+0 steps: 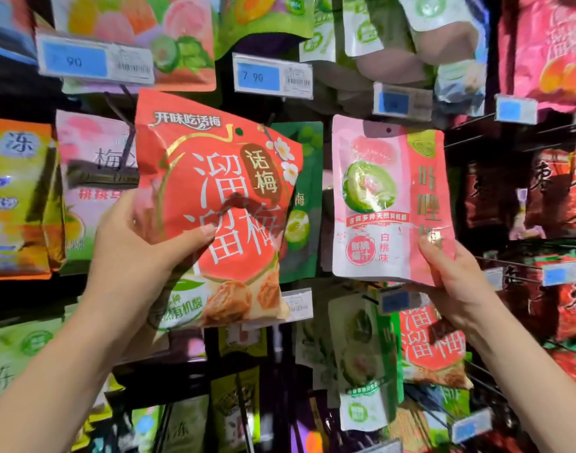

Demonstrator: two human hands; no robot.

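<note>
– Comparing two packets only works if both fronts face you flat. How are they held?

– The left hand (pixel 133 243) grips the crinkly red plastic snack bag with white lettering (pixel 221 191) at its 8 o'clock edge. The thumb curls across the front and the fingers are hidden behind. The right hand (pixel 450 273) pinches the flat pink-and-white pouch with a green fruit picture (pixel 391 204) at its 5 o'clock corner, thumb on the front.

– Where do they sit?

– Both are raised in front of the hanging display. The red bag is at 9 o'clock of the pouch, near it but apart, and it covers most of a dark green bag (pixel 307 178) hanging behind.

– What would make this go well?

– The red bag tilts clockwise and its front is dented, so I'd level it and slide the thumb toward the edge, off the lettering. The pouch is close to upright, but a corner pinch may let it droop, so hold it firmly. Then look to the blue-and-white price tags (pixel 273 76) at 12 o'clock before choosing.
</note>
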